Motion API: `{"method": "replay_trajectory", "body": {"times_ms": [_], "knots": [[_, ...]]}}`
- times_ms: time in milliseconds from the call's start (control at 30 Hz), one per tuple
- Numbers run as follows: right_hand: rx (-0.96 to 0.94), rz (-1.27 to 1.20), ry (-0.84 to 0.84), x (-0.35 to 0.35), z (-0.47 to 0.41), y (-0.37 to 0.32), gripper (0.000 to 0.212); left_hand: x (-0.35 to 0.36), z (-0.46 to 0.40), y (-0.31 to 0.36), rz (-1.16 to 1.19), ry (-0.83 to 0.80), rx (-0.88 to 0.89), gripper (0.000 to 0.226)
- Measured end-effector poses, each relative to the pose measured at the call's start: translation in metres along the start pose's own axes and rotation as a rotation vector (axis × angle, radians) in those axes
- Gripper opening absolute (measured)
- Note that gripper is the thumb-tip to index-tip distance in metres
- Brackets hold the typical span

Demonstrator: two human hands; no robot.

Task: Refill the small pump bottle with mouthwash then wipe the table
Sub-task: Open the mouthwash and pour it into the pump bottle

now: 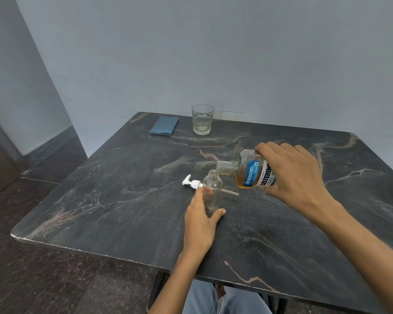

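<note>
A small clear bottle stands upright and uncapped on the dark marble table. My left hand grips its lower half. My right hand holds the mouthwash bottle tipped on its side, its open neck right above and beside the small bottle's mouth. Amber liquid sits in the lower part of the mouthwash bottle. The white pump head lies on the table just behind the small bottle, its tube sticking out to the right.
A folded blue cloth lies at the far left of the table. A clear drinking glass stands beside it near the wall. The table's front edge is close to my knees.
</note>
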State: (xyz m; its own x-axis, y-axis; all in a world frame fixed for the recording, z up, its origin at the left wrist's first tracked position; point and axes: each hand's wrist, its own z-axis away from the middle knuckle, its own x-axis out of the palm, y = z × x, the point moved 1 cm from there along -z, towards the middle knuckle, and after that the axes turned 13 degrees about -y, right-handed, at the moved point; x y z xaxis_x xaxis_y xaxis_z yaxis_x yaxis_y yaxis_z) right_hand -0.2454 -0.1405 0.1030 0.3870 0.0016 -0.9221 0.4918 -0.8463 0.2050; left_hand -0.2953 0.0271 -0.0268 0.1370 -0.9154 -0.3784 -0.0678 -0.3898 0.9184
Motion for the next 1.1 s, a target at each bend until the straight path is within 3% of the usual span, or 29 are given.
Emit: {"method": "replay_trajectory", "body": {"times_ms": [1100], "knots": [[0.001,0.028,-0.027,-0.0014,0.0001,0.0002,0.075,-0.0016,0.0004,0.0027,-0.020,-0.003,0.012,0.051]]}}
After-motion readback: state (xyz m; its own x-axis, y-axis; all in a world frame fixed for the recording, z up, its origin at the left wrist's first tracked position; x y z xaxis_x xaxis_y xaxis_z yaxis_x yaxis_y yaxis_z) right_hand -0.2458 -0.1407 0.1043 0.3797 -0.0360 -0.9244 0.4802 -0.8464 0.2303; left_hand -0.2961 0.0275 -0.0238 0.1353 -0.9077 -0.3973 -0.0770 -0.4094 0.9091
